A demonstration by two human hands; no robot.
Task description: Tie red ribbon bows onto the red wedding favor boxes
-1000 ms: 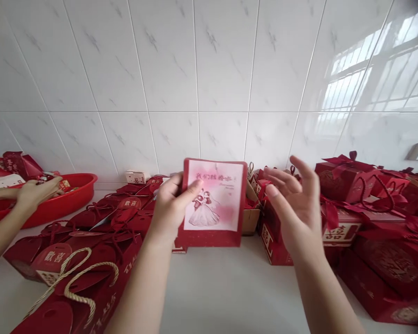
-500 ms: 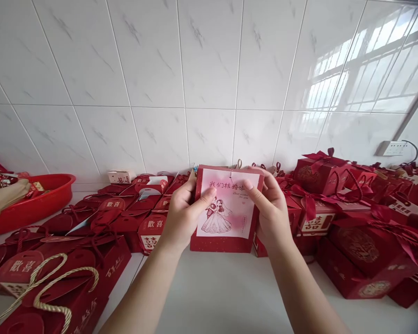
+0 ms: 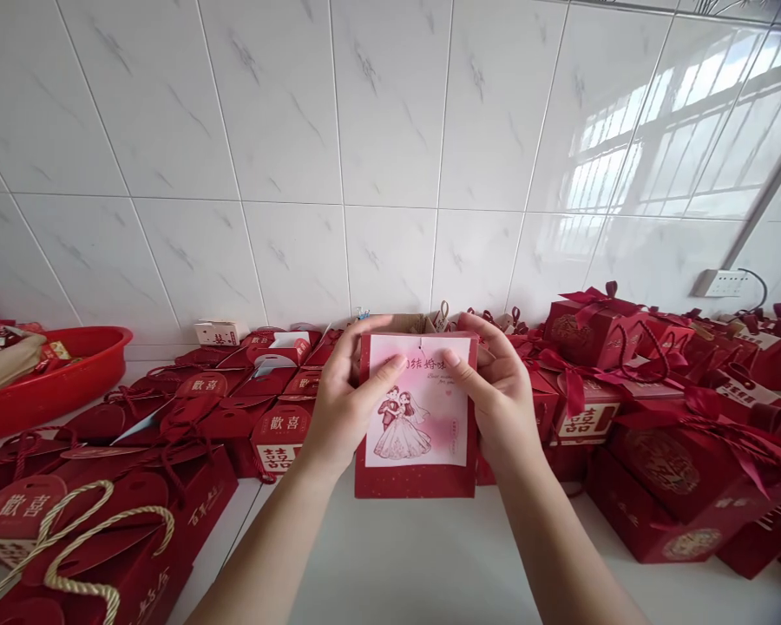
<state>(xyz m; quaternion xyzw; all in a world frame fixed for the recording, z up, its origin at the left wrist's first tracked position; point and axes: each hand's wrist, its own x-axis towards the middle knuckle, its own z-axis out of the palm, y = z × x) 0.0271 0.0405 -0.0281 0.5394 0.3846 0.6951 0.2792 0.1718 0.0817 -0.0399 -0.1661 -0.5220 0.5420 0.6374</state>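
Note:
In front of me, upright, is a flat red gift bag (image 3: 416, 483) with a pale pink wedding card (image 3: 407, 425) on its front, printed with a couple and Chinese writing. My left hand (image 3: 348, 399) grips its left side, thumb on the card and fingers behind. On the other side my right hand (image 3: 498, 391) holds it the same way. Both thumbs lie near the card's top and cover part of the writing. What the fingers behind touch is hidden. Just behind the bag's upper edge shows some brown cardboard (image 3: 403, 323).
Red boxes (image 3: 283, 430) crowd the left, one with a gold rope handle (image 3: 97, 512). Ribboned red boxes (image 3: 680, 477) stand at right. At far left another person's hand (image 3: 9, 369) is over a red basin (image 3: 97, 356). A tiled wall (image 3: 390, 130) rises behind.
The gift bag and both hands have come a little lower in view. The thumbs now cover more of the writing's left part. The other person's hand has shifted left in view.

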